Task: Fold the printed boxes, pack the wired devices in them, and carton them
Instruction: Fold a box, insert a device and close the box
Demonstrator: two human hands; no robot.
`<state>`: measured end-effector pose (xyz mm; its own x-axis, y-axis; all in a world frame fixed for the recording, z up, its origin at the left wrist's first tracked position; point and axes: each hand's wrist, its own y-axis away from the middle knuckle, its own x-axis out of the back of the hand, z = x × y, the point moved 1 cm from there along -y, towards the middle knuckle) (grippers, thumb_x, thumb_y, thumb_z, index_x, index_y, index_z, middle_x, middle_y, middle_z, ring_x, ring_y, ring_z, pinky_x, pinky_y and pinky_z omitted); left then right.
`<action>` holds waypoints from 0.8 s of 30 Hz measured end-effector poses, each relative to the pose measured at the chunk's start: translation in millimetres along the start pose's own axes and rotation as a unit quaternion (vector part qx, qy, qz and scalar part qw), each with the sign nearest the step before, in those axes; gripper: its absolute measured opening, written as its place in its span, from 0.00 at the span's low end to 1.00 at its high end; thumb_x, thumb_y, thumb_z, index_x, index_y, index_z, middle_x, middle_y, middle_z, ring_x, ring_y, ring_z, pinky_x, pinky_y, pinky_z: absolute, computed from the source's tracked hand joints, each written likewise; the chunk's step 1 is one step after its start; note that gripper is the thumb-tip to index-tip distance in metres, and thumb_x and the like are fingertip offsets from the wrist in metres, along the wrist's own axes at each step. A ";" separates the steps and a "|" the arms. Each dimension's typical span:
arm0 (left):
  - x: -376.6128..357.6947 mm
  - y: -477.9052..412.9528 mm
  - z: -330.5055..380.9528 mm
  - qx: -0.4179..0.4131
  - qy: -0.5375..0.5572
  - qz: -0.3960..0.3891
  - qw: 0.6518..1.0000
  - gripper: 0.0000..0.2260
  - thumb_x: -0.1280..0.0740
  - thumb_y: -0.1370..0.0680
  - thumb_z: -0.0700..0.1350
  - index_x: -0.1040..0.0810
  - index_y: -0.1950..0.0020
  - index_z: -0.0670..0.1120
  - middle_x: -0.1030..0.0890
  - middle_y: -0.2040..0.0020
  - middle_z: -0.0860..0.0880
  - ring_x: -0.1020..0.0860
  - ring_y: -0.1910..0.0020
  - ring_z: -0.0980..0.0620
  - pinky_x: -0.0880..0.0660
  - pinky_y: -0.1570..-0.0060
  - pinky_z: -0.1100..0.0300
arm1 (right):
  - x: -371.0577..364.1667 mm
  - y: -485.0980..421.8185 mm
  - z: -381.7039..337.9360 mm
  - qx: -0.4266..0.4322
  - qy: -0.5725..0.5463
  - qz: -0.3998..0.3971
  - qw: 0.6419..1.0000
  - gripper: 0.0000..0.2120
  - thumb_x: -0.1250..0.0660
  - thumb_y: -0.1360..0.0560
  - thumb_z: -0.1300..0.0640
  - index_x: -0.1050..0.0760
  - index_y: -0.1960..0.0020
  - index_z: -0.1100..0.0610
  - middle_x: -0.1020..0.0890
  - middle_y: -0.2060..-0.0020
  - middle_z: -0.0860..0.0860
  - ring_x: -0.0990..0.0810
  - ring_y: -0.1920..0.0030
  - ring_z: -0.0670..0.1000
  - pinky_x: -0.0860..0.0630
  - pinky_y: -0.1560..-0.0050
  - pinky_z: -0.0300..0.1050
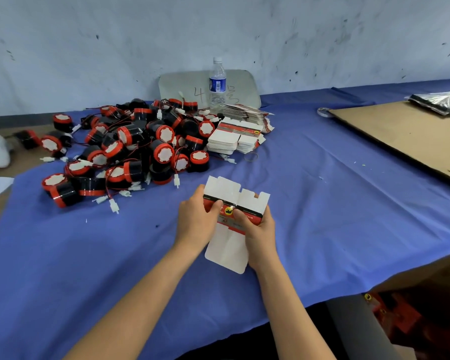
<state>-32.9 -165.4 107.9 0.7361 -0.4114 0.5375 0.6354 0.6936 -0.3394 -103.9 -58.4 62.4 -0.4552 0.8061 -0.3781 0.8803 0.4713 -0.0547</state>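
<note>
Box [229, 245], unfolded, held above the cloth [348, 216] near the table's front edge. Left hand [196, 219] and right hand [260, 229] each grip one side, thumbs on the printed band, fingers curled behind. From the box: device pile [130, 152] at 10 o'clock, flat-box stack [231, 139] at 12, bottle [217, 84] beyond it.

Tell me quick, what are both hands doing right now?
Left hand: closed on the flat printed box, thumb across its red band.
Right hand: closed on the same box at its right edge.
</note>
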 end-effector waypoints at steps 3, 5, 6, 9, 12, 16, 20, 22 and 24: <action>7.9 -12.4 -2.5 0.095 0.148 -0.055 0.983 0.06 0.31 0.23 0.48 0.26 0.48 0.53 0.18 0.56 0.55 0.19 0.59 0.59 0.27 0.66 0.71 | 2.1 -0.1 -5.2 -0.068 -0.075 -0.008 0.995 0.16 0.27 0.30 0.52 0.22 0.44 0.55 0.15 0.52 0.56 0.15 0.54 0.56 0.19 0.59 0.48; 13.9 -17.4 -2.7 0.181 0.288 -0.151 0.928 0.07 0.33 0.22 0.51 0.23 0.46 0.51 0.16 0.53 0.50 0.18 0.57 0.58 0.24 0.61 0.67 | 0.4 -0.7 -7.7 -0.094 -0.097 -0.009 0.991 0.22 0.27 0.34 0.45 0.22 0.45 0.56 0.15 0.52 0.57 0.15 0.55 0.55 0.19 0.58 0.49; 14.6 -17.4 -3.3 0.205 0.319 -0.197 0.904 0.11 0.34 0.22 0.54 0.23 0.45 0.49 0.16 0.52 0.48 0.17 0.54 0.54 0.22 0.57 0.62 | -0.4 -1.2 -8.3 -0.098 -0.102 -0.008 0.990 0.23 0.28 0.34 0.44 0.22 0.45 0.56 0.15 0.52 0.56 0.16 0.54 0.55 0.19 0.57 0.49; 8.9 -9.1 -2.8 0.173 0.325 -0.282 0.886 0.18 0.34 0.27 0.59 0.23 0.42 0.51 0.15 0.49 0.52 0.17 0.49 0.53 0.22 0.53 0.61 | -2.8 -1.5 -8.8 -0.098 -0.109 -0.021 0.989 0.23 0.34 0.30 0.40 0.23 0.41 0.53 0.16 0.48 0.56 0.16 0.51 0.55 0.19 0.55 0.50; 3.0 0.1 -2.9 0.124 0.345 -0.246 0.897 0.20 0.31 0.29 0.53 0.26 0.39 0.52 0.15 0.50 0.56 0.17 0.51 0.58 0.23 0.58 0.68 | -4.2 1.1 -8.7 -0.080 -0.072 -0.002 0.994 0.25 0.35 0.30 0.37 0.28 0.36 0.45 0.16 0.47 0.52 0.16 0.51 0.52 0.19 0.58 0.47; 5.9 5.1 -2.4 0.056 0.371 -0.149 0.915 0.31 0.28 0.30 0.44 0.34 0.29 0.53 0.17 0.48 0.59 0.18 0.50 0.60 0.23 0.58 0.68 | -3.7 1.2 -9.9 -0.012 -0.045 0.001 0.999 0.29 0.30 0.29 0.40 0.35 0.30 0.37 0.16 0.50 0.48 0.16 0.48 0.51 0.21 0.55 0.43; 19.6 4.0 5.4 -0.115 0.255 -0.014 0.960 0.37 0.26 0.27 0.41 0.42 0.26 0.61 0.28 0.37 0.69 0.28 0.38 0.67 0.28 0.46 0.73 | -7.4 7.4 -12.1 0.050 0.059 -0.017 0.997 0.27 0.37 0.30 0.38 0.31 0.32 0.38 0.19 0.41 0.45 0.24 0.37 0.42 0.27 0.38 0.41; 21.4 4.7 0.9 -0.170 0.138 0.082 0.972 0.40 0.26 0.27 0.43 0.47 0.22 0.56 0.32 0.32 0.58 0.33 0.32 0.59 0.32 0.36 0.65 | -10.4 13.4 -11.8 0.079 0.082 -0.024 0.993 0.27 0.36 0.32 0.38 0.31 0.33 0.39 0.23 0.37 0.46 0.26 0.36 0.41 0.27 0.39 0.37; 13.3 15.2 -4.7 -0.146 0.089 0.121 0.978 0.43 0.28 0.26 0.47 0.53 0.21 0.56 0.36 0.31 0.51 0.35 0.31 0.49 0.31 0.34 0.49 | -15.6 18.3 -8.9 0.100 0.121 -0.064 0.986 0.30 0.33 0.33 0.40 0.32 0.31 0.42 0.22 0.39 0.46 0.23 0.39 0.45 0.26 0.41 0.39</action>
<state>-12.4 -163.0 106.3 0.8854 -0.3704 0.2808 0.4583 0.5951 -0.6602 -81.9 -59.2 75.6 -0.5622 0.8174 -0.1259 0.8110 0.5151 -0.2774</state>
